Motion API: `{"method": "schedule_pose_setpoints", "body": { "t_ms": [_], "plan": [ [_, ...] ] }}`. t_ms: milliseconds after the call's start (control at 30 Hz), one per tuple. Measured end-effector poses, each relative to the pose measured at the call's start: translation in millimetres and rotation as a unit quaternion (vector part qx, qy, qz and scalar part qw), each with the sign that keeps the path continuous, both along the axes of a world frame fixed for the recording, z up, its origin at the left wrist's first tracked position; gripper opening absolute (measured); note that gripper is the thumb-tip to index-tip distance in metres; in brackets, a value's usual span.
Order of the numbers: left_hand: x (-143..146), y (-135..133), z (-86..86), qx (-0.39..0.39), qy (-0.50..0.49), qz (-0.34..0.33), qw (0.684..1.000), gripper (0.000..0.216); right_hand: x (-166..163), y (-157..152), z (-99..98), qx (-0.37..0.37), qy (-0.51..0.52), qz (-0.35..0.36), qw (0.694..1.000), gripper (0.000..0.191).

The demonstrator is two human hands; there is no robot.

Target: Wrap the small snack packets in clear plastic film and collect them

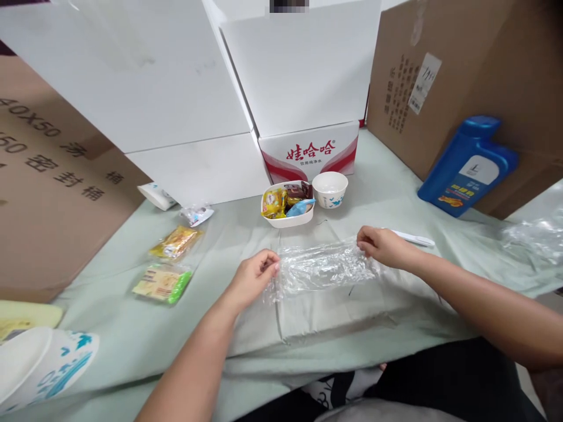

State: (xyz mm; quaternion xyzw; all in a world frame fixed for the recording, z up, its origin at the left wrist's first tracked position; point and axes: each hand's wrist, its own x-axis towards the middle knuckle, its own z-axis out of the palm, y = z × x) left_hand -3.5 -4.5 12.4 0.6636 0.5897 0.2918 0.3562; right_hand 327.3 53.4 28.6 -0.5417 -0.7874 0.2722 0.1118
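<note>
A crumpled sheet of clear plastic wrap (323,266) is stretched over the pale green cloth (334,316) between my hands. My left hand (255,275) pinches its left edge with fingers closed. My right hand (382,245) grips its right edge, fingers curled. Just beyond the wrap stands a white dish of wrapped snacks (288,205) with a small white bowl (329,189) beside it.
Two snack packets (169,264) lie at the left, a small packet (196,214) behind them. A white utensil (413,238) lies by my right hand. A blue bottle (468,167) leans on a brown carton (466,70). White boxes (303,76) stand behind. Paper bowls (41,366) sit near left.
</note>
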Motion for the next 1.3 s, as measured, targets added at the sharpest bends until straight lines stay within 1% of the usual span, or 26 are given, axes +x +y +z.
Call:
{"method": "schedule_pose_setpoints", "body": {
  "t_ms": [67, 133, 233, 333, 433, 500, 567, 600, 667, 700, 733, 767, 800, 833, 867, 900, 933, 967, 1033, 1100, 1133, 1167, 1200, 1233, 1267, 1300],
  "plan": [
    [-1.9, 8.5, -11.6, 0.024, 0.024, 0.039, 0.999, 0.020, -7.8, 9.5, -8.5, 0.046, -0.074, -0.012, 0.996, 0.011],
    [-0.6, 13.8, -18.1, 0.038, 0.053, 0.064, 0.996, 0.019, -11.4, 12.4, -16.3, 0.078, -0.120, -0.010, 0.990, 0.014],
    [5.6, 18.6, -21.1, 0.052, 0.083, 0.105, 0.990, 0.018, -11.6, 10.2, -26.8, 0.108, -0.136, -0.012, 0.985, 0.018],
    [11.1, 23.2, -23.0, 0.041, 0.101, 0.137, 0.985, 0.019, -10.4, 7.6, -35.8, 0.141, -0.156, -0.003, 0.978, 0.022],
    [5.7, 28.7, -25.8, 0.047, 0.144, 0.156, 0.976, 0.017, -10.4, 7.6, -41.8, 0.167, -0.187, 0.010, 0.968, 0.026],
    [-6.7, 31.9, -25.3, 0.053, 0.168, 0.183, 0.967, 0.017, -10.8, 8.4, -43.8, 0.175, -0.201, 0.015, 0.964, 0.027],
    [-22.1, 32.8, -20.9, 0.062, 0.182, 0.237, 0.952, 0.018, -11.2, 9.0, -44.5, 0.177, -0.208, 0.014, 0.962, 0.028],
    [-28.2, 31.8, -17.2, 0.081, 0.191, 0.268, 0.941, 0.019, -11.4, 9.1, -44.6, 0.177, -0.210, 0.013, 0.961, 0.028],
    [-31.9, 25.9, -8.4, 0.160, 0.214, 0.310, 0.912, 0.021, -12.0, 8.5, -44.8, 0.178, -0.211, 0.011, 0.961, 0.028],
    [-28.1, 21.2, -4.4, 0.208, 0.226, 0.302, 0.903, 0.021, -12.6, 7.9, -44.9, 0.179, -0.211, 0.013, 0.961, 0.028],
    [-20.5, 15.4, -1.3, 0.252, 0.237, 0.267, 0.900, 0.021, -13.4, 7.1, -45.1, 0.180, -0.212, 0.014, 0.961, 0.029],
    [-9.9, 9.2, 0.5, 0.278, 0.246, 0.201, 0.906, 0.022, -14.4, 6.2, -45.4, 0.180, -0.213, 0.015, 0.960, 0.029],
    [2.5, 2.9, 0.8, 0.281, 0.257, 0.110, 0.918, 0.023, -15.2, 5.6, -45.6, 0.181, -0.215, 0.014, 0.960, 0.029],
    [15.4, -2.9, -0.3, 0.267, 0.270, 0.008, 0.925, 0.024, -15.5, 5.5, -45.7, 0.181, -0.216, 0.014, 0.959, 0.029],
    [27.2, -7.9, -2.6, 0.243, 0.288, -0.081, 0.923, 0.027, -15.1, 6.0, -45.6, 0.182, -0.215, 0.015, 0.959, 0.028],
    [36.9, -11.8, -5.7, 0.214, 0.306, -0.149, 0.916, 0.034, -13.6, 7.6, -45.1, 0.182, -0.213, 0.015, 0.960, 0.028],
    [43.7, -14.6, -9.1, 0.182, 0.323, -0.200, 0.907, 0.041, -10.6, 10.1, -44.1, 0.182, -0.211, 0.013, 0.960, 0.028],
    [47.4, -16.2, -12.3, 0.151, 0.337, -0.233, 0.900, 0.048, -6.2, 13.6, -42.5, 0.181, -0.210, 0.005, 0.961, 0.028],
    [47.8, -17.1, -16.9, 0.103, 0.353, -0.268, 0.891, 0.054, 5.5, 21.1, -37.3, 0.181, -0.212, -0.036, 0.960, 0.025],
    [44.4, -16.4, -18.7, 0.085, 0.357, -0.281, 0.887, 0.055, 16.5, 24.8, -30.2, 0.206, -0.199, -0.090, 0.954, 0.024],
    [43.3, -16.1, -18.9, 0.088, 0.357, -0.284, 0.886, 0.055, 19.5, 23.6, -26.7, 0.231, -0.175, -0.101, 0.952, 0.024],
    [43.0, -15.7, -18.9, 0.095, 0.357, -0.285, 0.885, 0.054, 20.1, 20.0, -23.9, 0.255, -0.138, -0.085, 0.953, 0.025],
    [43.3, -15.4, -19.1, 0.103, 0.356, -0.285, 0.884, 0.053, 18.1, 14.3, -22.1, 0.274, -0.094, -0.040, 0.956, 0.028],
    [43.7, -14.8, -19.5, 0.111, 0.355, -0.286, 0.883, 0.053, 13.8, 7.0, -21.6, 0.279, -0.053, 0.031, 0.958, 0.034],
    [43.2, -13.7, -20.1, 0.117, 0.354, -0.288, 0.882, 0.053, 7.9, -1.0, -22.8, 0.268, -0.022, 0.117, 0.956, 0.044],
    [40.9, -11.9, -20.8, 0.122, 0.354, -0.286, 0.882, 0.054, 1.4, -8.6, -25.3, 0.244, -0.009, 0.204, 0.948, 0.060]
  ]
}}
